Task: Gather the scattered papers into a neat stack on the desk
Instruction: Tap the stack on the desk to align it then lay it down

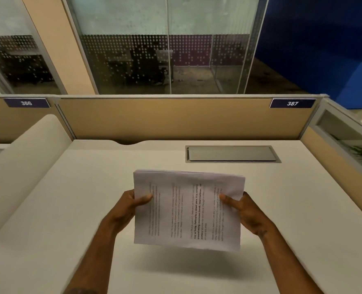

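A stack of printed white papers (187, 210) is held up above the white desk (86, 198), its text running sideways. The sheets' edges look roughly aligned, with a slight fan at the top edge. My left hand (130, 205) grips the stack's left edge, thumb on the front sheet. My right hand (240, 207) grips the right edge the same way. The stack casts a shadow on the desk below it. No loose sheets lie on the desk in view.
A grey cable-tray lid (232, 153) is set into the desk at the back right. A tan partition (176, 117) with number plates 386 and 387 closes the back. A white curved divider (25, 166) stands at the left, a glass-topped side panel (345, 141) at the right.
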`<state>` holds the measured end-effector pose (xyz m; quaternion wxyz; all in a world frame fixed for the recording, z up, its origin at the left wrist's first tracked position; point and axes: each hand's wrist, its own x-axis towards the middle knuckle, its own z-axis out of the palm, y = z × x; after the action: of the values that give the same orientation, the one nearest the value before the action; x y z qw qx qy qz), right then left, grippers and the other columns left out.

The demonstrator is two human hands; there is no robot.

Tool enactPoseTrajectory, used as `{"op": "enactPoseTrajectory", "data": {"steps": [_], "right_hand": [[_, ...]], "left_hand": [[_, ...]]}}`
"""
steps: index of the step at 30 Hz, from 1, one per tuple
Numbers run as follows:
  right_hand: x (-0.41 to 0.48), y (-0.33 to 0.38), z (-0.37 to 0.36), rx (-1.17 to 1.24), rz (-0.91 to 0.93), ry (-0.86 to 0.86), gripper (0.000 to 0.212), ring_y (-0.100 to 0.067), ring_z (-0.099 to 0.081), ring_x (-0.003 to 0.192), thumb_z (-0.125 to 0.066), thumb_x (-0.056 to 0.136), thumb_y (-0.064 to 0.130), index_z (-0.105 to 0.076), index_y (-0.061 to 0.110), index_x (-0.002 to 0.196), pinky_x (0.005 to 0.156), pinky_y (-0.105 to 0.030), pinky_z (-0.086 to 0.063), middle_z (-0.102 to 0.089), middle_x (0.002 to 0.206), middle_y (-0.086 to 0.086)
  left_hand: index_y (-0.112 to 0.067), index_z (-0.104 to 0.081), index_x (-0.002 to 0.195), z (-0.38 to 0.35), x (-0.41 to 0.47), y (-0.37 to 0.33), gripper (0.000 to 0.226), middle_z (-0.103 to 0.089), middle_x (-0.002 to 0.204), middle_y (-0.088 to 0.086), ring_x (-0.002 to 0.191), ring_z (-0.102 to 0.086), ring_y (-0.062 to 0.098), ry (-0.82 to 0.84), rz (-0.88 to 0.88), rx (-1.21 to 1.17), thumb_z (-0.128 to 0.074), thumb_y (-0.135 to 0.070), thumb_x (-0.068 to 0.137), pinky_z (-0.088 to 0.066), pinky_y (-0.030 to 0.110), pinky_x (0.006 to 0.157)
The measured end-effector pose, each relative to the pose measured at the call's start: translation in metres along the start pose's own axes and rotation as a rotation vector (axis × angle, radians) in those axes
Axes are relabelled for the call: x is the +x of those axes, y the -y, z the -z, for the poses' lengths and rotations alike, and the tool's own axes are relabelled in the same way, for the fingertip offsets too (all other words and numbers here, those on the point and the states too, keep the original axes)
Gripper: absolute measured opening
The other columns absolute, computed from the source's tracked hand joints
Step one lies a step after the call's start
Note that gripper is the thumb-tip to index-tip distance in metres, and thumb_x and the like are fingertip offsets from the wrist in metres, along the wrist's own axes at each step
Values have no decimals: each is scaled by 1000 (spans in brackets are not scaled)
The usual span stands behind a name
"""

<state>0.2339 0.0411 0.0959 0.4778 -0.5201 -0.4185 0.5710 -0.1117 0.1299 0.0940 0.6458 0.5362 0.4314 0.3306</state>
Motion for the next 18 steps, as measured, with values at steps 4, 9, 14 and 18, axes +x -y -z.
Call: {"op": "enactPoseTrajectory", "data": {"steps": [4, 9, 14, 18], "right_hand": [[3, -3, 7, -115, 30, -55, 30, -28, -73, 100, -76, 81, 43, -75, 31, 109, 90, -47, -57, -77, 105, -7], [-1, -14, 11, -101, 95, -79, 42, -24, -73, 101, -79, 74, 44, -74, 32, 114, 86, -41, -59, -78, 106, -5], [-4, -46, 12, -91, -5, -82, 40, -17, -74, 98, -86, 70, 41, -76, 32, 108, 80, -30, -60, -79, 104, -4], [-5, -57, 11, -100, -5, -108, 36, -14, -74, 96, -81, 72, 42, -77, 33, 106, 74, -24, -59, -79, 102, -3]], "left_hand": [[-12, -81, 103, -17, 1, 17, 42, -81, 105, 12, 94, -77, 27, -138, -46, -21, -81, -44, 76, -60, 31, 74], [-12, -82, 91, -30, -7, 46, 43, -81, 89, 7, 78, -74, 15, -257, -112, -91, -83, -49, 69, -58, 25, 64], [-16, -83, 93, -39, -16, 80, 52, -82, 94, 10, 85, -78, 24, -274, -22, -98, -94, -48, 55, -61, 32, 70], [-24, -83, 96, -46, -19, 94, 41, -82, 98, 10, 91, -78, 27, -301, 8, -104, -86, -40, 59, -62, 41, 80]]}}
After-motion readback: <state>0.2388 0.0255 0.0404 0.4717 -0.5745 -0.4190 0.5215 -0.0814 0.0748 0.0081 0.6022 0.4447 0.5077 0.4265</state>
